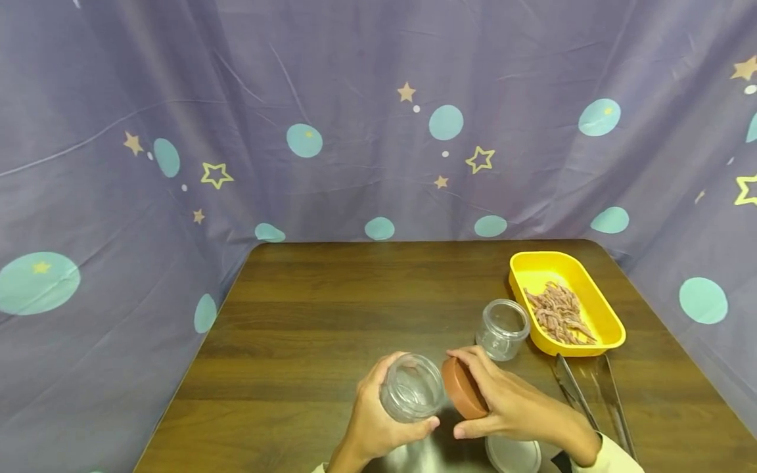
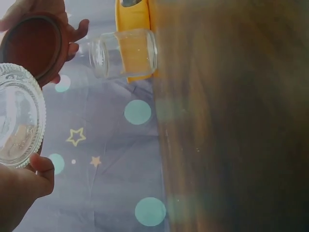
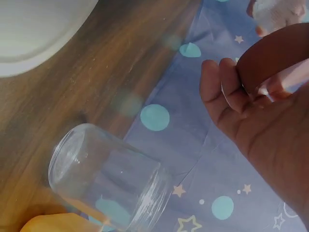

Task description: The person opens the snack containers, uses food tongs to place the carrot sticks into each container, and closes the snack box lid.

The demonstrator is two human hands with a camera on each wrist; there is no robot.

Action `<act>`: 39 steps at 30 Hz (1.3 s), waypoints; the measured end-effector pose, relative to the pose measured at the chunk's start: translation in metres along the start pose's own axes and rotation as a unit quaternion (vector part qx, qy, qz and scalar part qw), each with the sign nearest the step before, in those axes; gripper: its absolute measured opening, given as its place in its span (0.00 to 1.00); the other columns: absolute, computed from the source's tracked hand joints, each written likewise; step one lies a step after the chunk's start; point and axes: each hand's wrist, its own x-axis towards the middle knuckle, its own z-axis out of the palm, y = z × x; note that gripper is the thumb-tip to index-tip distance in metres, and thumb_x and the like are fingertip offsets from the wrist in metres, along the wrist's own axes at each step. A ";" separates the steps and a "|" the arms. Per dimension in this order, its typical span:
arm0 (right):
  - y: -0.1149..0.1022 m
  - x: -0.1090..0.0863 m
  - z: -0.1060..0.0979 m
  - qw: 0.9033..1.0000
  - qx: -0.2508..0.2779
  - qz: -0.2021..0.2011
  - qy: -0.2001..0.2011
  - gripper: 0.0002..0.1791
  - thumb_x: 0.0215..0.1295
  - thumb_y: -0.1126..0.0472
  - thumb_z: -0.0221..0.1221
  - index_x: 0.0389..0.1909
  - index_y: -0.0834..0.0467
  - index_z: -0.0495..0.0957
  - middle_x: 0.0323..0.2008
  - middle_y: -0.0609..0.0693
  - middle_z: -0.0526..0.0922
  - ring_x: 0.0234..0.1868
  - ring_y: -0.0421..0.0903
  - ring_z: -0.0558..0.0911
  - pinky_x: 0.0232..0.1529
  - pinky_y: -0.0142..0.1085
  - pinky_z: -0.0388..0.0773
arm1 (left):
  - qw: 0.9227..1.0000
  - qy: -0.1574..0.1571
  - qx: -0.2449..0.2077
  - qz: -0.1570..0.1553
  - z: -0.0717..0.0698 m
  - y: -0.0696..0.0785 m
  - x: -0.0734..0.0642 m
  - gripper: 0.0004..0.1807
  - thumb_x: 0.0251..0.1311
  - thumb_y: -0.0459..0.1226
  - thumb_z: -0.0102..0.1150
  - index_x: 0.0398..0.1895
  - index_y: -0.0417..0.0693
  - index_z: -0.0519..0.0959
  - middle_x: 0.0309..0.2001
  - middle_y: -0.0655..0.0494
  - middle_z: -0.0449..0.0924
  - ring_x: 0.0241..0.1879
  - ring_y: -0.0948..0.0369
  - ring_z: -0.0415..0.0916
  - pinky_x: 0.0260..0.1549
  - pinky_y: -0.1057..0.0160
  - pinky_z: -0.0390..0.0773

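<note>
My left hand [image 1: 378, 414] grips a clear jar [image 1: 412, 389], its round mouth tilted up toward the head camera. In the left wrist view, the jar [image 2: 19, 116] shows a ribbed edge with the left thumb beside it. A reddish-brown round lid [image 1: 464, 387] is held at its edge by my right hand [image 1: 503, 401], just right of the jar and off it. The right wrist view shows fingers curled round this lid [image 3: 270, 58]. Behind the right hand, a second clear jar [image 1: 503, 328] stands uncovered on the table.
A yellow tray [image 1: 609, 335] with a heap of thin brownish-pink strips [image 1: 558, 314] stands at the right, beside the second jar. Metal tongs [image 1: 615, 401] lie in front of it. A pale round lid-like piece [image 1: 513, 454] lies near the front edge, below the right hand.
</note>
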 end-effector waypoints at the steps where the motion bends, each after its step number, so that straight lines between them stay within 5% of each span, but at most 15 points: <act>1: 0.000 0.000 0.000 1.000 -0.009 0.002 0.002 0.53 0.44 0.35 0.64 0.68 0.49 0.50 0.55 0.42 0.61 0.39 0.34 0.73 0.32 0.26 0.74 | 1.000 0.005 -0.004 0.009 0.000 0.000 0.001 0.40 0.35 0.41 0.75 0.53 0.33 0.69 0.43 0.43 0.78 0.40 0.50 0.79 0.38 0.58 0.81; 10: 0.001 0.002 0.029 0.985 -0.145 -0.088 -0.021 0.53 0.41 0.25 0.57 0.64 0.53 0.58 0.52 0.43 0.65 0.42 0.34 0.68 0.37 0.27 0.73 | 0.999 0.020 -0.010 0.031 0.002 0.001 0.003 0.41 0.35 0.40 0.74 0.54 0.32 0.68 0.43 0.42 0.78 0.41 0.52 0.78 0.42 0.57 0.80; 22: 0.000 -0.001 0.052 0.934 -0.315 -0.148 -0.083 0.53 0.48 0.20 0.38 0.63 0.57 0.62 0.56 0.50 0.69 0.53 0.43 0.71 0.46 0.38 0.76 | 0.999 0.035 0.012 0.024 0.003 0.004 0.002 0.41 0.32 0.41 0.76 0.53 0.34 0.70 0.43 0.44 0.79 0.42 0.53 0.78 0.44 0.59 0.79; 30: 0.002 -0.007 0.061 0.907 -0.374 -0.181 -0.065 0.46 0.52 0.24 0.43 0.60 0.55 0.65 0.56 0.49 0.70 0.52 0.44 0.72 0.42 0.37 0.76 | 0.999 0.036 0.025 0.028 0.004 0.005 0.000 0.41 0.30 0.41 0.76 0.52 0.35 0.71 0.43 0.46 0.79 0.41 0.55 0.79 0.42 0.57 0.79; 34: 0.001 -0.009 0.065 0.910 -0.367 -0.176 -0.077 0.44 0.51 0.27 0.48 0.61 0.55 0.64 0.56 0.48 0.71 0.51 0.43 0.71 0.44 0.37 0.76 | 0.999 0.028 0.022 0.020 0.005 0.006 -0.002 0.41 0.30 0.41 0.76 0.53 0.35 0.71 0.43 0.46 0.78 0.42 0.55 0.78 0.43 0.59 0.79; 39: 0.004 -0.013 0.069 0.900 -0.378 -0.211 -0.055 0.37 0.53 0.34 0.52 0.59 0.54 0.66 0.55 0.46 0.74 0.50 0.42 0.72 0.46 0.36 0.75 | 0.999 0.024 0.024 0.022 0.007 0.006 -0.002 0.42 0.29 0.40 0.77 0.53 0.36 0.71 0.44 0.47 0.78 0.42 0.55 0.78 0.43 0.59 0.79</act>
